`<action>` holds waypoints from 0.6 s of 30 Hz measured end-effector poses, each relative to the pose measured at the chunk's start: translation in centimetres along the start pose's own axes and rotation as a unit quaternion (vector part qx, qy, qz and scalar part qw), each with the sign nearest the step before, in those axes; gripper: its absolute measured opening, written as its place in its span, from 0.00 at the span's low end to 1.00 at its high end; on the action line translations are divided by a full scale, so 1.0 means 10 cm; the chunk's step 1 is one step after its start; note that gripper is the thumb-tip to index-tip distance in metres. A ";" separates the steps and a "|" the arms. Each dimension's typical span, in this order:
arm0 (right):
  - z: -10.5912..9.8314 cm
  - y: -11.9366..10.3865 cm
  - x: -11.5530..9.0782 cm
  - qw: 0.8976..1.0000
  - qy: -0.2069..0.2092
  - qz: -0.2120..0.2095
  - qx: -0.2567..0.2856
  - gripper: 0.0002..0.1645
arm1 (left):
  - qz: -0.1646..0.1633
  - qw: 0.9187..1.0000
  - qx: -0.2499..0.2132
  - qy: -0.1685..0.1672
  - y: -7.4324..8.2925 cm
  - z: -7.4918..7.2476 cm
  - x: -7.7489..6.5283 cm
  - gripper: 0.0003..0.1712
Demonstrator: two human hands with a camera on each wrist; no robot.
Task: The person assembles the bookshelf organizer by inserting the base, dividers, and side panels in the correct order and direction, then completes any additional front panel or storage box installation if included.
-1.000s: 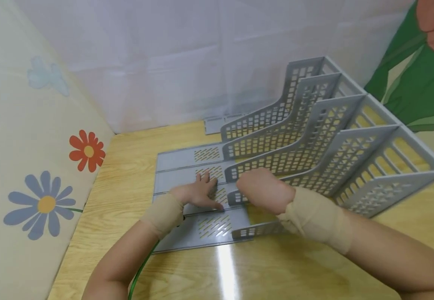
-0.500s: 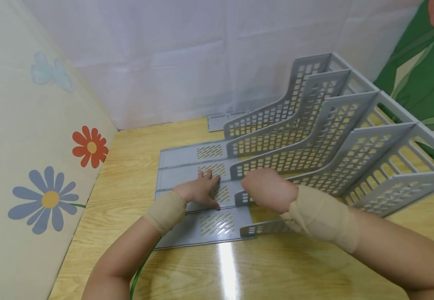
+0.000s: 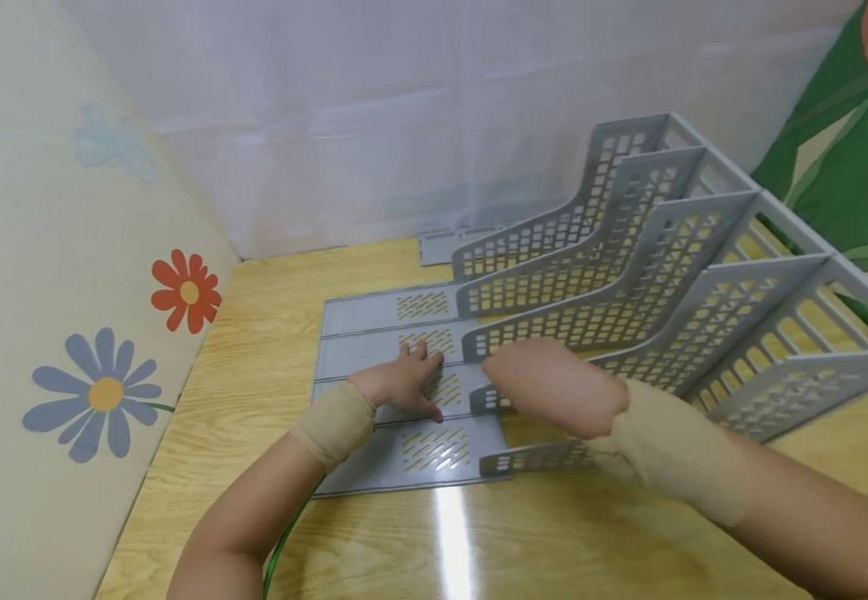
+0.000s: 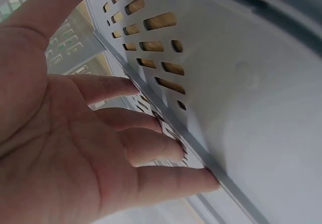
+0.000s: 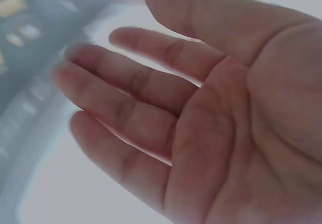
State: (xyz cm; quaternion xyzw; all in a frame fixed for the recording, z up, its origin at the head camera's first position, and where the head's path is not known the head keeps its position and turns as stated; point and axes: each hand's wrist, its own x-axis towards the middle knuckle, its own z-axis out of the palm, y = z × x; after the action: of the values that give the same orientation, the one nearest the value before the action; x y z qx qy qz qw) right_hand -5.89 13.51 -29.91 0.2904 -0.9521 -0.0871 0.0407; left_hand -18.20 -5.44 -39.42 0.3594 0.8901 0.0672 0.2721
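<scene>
A grey plastic file rack (image 3: 767, 287) with perforated upright dividers stands at right in the head view. Left of it a flat grey base panel (image 3: 355, 312) with slotted patches lies on the table, its edge at the dividers' front ends. My left hand (image 3: 400, 386) is spread on the panel. In the left wrist view its fingertips (image 4: 209, 179) touch a raised rib on the panel. My right hand (image 3: 554, 387) is over the front ends of the nearer dividers. The right wrist view shows its fingers (image 5: 126, 113) loosely extended, with nothing in the palm.
A smaller grey slotted piece (image 3: 437, 247) lies at the back, by the white sheet (image 3: 314, 167). Flower decorations (image 3: 187, 292) mark the left wall. A green cord (image 3: 284, 533) runs along the left forearm. The wooden table (image 3: 374, 550) shows a bright reflection.
The head view has shifted a little, so the rack appears further right. My right wrist has drawn slightly to the right. The left hand stays spread on the panel.
</scene>
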 end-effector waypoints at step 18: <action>0.51 -0.15 -0.42 0.990 -0.003 -0.048 0.136 0.19 | 0.244 0.939 0.190 0.149 0.37 0.47 -0.47 0.14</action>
State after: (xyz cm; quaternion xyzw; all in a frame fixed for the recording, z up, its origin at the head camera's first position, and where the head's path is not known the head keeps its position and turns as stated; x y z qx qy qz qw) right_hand -2.27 15.36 -35.30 0.3388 -0.9400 0.0400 -0.0066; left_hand -10.68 -6.26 -40.18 0.5964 0.8017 0.0142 0.0383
